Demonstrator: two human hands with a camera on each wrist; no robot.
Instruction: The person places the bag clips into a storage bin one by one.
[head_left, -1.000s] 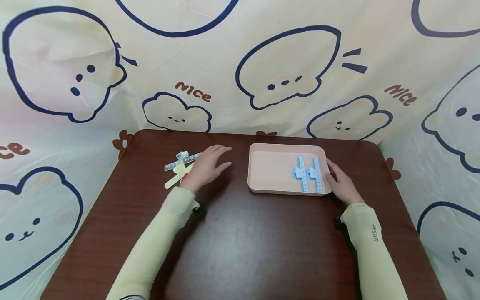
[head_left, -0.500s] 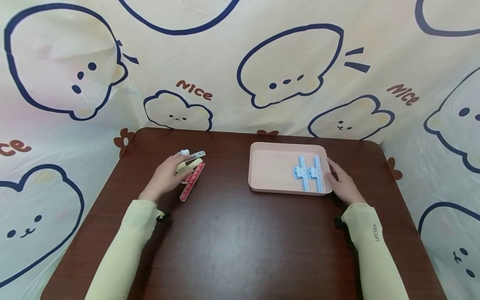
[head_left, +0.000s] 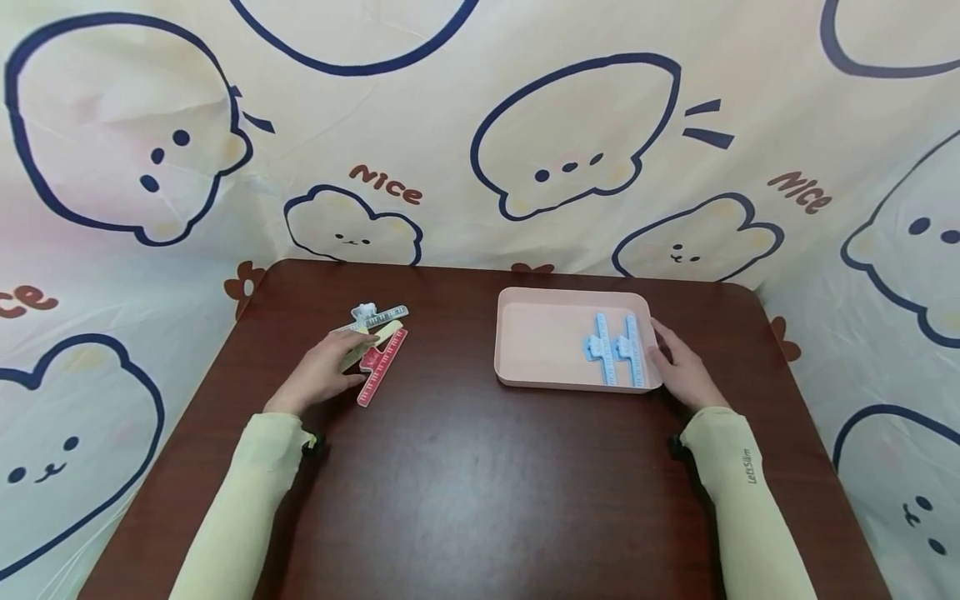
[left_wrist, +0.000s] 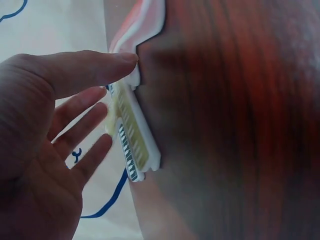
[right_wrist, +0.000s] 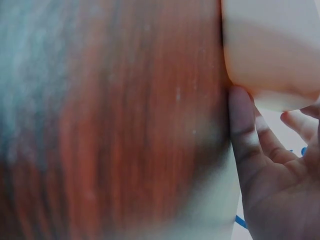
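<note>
- A red ruler [head_left: 382, 367] is being touched on its near left edge by the fingertips of the left hand [head_left: 321, 372]; it is lying flat on the desk [head_left: 480, 483], left of the middle, slanting away to the right.
- The grip of the left hand is being kept spread, with fingers nearly straight and nothing pinched; in the left wrist view the thumb [left_wrist: 85, 70] is being held out over the stacked rulers and the other fingers [left_wrist: 80, 122] are being fanned apart.
- A yellow ruler [head_left: 375, 337] is lying just behind the red one and partly under it, and a clear ruler [head_left: 377, 316] with a small figure at its end is lying behind that, touching or nearly touching it.
- A pink tray [head_left: 540, 337] is being steadied at its right wall by the right hand [head_left: 684, 372], right of the middle of the desk and well apart from the rulers.
- The grip of the right hand is being kept loose, with fingers relaxed against the tray's outer wall; in the right wrist view the thumb [right_wrist: 242, 125] is being pressed beside the tray's corner [right_wrist: 270, 50].
- Two blue rulers [head_left: 617, 348] are lying side by side in the right part of the tray.
- A cloth with cartoon faces [head_left: 570, 142] is hanging behind and beside the desk.
</note>
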